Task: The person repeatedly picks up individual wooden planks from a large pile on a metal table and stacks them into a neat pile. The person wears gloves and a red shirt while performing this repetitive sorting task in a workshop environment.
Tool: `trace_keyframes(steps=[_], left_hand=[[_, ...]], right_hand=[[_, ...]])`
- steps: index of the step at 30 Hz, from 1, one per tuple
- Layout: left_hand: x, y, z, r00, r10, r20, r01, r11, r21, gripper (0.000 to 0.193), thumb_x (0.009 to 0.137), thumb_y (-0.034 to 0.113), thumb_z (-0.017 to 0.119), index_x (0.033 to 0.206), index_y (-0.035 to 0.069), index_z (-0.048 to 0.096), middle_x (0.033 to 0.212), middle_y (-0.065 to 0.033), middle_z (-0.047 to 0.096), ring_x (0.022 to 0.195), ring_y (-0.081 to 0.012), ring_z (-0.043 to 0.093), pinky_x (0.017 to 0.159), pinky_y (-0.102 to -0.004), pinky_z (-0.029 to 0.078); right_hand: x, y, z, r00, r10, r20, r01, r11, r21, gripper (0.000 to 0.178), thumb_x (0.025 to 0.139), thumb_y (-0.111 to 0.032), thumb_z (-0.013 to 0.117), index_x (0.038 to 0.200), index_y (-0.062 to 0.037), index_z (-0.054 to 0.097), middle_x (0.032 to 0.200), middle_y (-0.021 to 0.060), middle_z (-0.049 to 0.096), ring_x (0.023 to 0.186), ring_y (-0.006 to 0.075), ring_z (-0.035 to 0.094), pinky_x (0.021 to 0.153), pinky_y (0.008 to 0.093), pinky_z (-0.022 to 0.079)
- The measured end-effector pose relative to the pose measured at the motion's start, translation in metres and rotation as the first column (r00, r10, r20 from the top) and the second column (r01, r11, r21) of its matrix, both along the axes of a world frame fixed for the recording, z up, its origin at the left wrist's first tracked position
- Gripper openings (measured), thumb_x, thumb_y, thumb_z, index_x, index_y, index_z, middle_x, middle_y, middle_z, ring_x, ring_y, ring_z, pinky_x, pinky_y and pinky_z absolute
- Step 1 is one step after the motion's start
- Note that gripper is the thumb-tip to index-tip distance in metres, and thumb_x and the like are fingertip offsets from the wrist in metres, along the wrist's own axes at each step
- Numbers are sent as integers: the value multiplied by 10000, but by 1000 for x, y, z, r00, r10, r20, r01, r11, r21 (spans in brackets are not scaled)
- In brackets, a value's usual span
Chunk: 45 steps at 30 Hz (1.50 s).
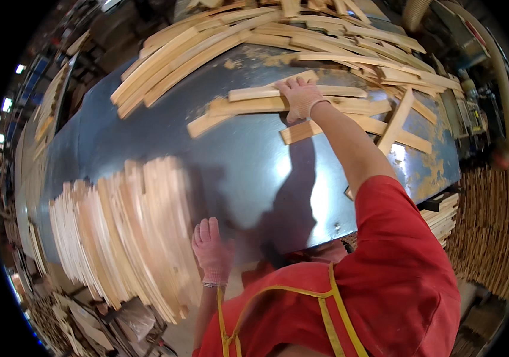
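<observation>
My right hand (301, 100), in a pale pink knit glove, reaches far over the metal table. Its fingers are spread and lie on a light wooden slat (341, 91) among several loose slats. A knotty slat (254, 107) lies just below that one. Nearer to me, my left hand (211, 250), gloved the same way, is open with its fingers stretched out. It is beside a row of wooden slats (126, 220) packed side by side at the table's left front. The row's right edge is blurred, and I cannot tell whether the left hand touches it.
A heap of slats (379, 44) covers the table's far side, with curved strips (189, 56) at far left. Sawdust (436, 172) lies on the metal tabletop (236, 166). Stacked wood (492, 232) stands at the right, below a hose (507, 89).
</observation>
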<state>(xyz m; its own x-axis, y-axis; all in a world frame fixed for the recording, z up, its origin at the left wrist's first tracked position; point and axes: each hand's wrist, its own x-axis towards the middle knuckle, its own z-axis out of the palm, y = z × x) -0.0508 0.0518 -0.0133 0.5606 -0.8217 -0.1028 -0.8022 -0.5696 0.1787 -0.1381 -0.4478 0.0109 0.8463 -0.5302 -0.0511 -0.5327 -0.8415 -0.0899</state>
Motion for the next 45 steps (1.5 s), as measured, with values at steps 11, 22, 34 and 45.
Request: trace_keyframes(steps=[11,22,34,45], left_hand=[[-53,-176,9,967,-243,-83,255,947,197,1058,752,436,892,1631,128,391,1538,-150,489,1437,-385,477,1198,-563,365],[-51,-119,13,602,10,-798,-61,998,-34,941,797,171,844,1647,140,441,1339,-111,667,1199,-277,680,1026,-406,551],[-57,116,-8,617,334,-712,-449,893,30,834,839,279,850,1556,50,490,1382,-95,624,1181,-224,621,993,-410,508],[-38,124,-16,965,239,108,-242,970,14,823,853,417,773,1554,82,501,1556,-184,511,1495,-407,425,1254,-556,307]], right_hand=[[-119,55,4,853,124,507,-268,938,221,577,733,-297,831,1244,-91,661,1185,154,701,1205,370,646,1033,494,522],[-282,40,-60,161,-961,226,694,273,666,818,819,-251,833,1525,-34,480,1403,250,611,1227,405,642,1002,438,538],[9,341,-43,967,-252,39,62,379,923,879,911,-410,714,1595,54,411,1425,349,626,1366,439,604,1125,456,482],[-76,170,20,974,-181,139,97,879,466,385,876,-294,684,1162,-36,686,1162,251,709,1130,468,658,975,518,536]])
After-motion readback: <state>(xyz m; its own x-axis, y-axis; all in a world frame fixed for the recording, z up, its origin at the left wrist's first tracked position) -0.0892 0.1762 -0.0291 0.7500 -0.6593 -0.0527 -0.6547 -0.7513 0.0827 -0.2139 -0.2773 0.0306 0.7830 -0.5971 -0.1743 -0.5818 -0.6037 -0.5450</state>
